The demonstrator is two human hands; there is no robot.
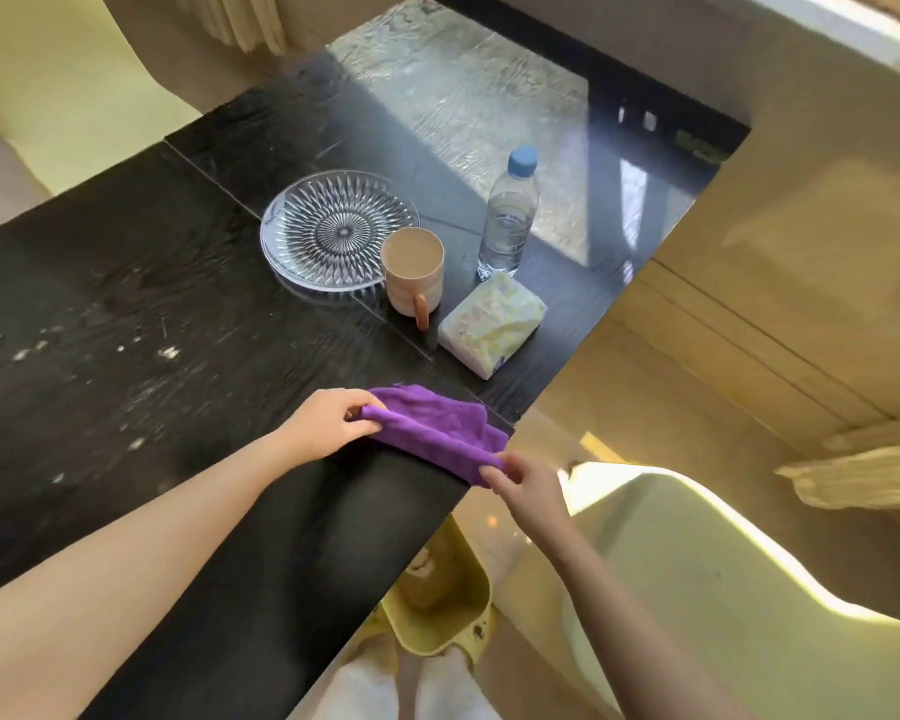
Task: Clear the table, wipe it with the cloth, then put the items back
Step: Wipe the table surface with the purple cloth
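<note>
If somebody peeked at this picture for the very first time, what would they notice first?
Probably the bright purple cloth, pinched between the left hand and right hand at the near edge of the black table. Next, the sparkly cut-glass plate farther back, with a beige mug, a water bottle and a tissue pack clustered to its right. White crumbs dot the tabletop on the left.

Purple cloth [437, 433], black table [126, 283], blue-capped clear bottle [507, 220], starburst-cut glass plate [328, 231], beige mug [413, 270].
</note>
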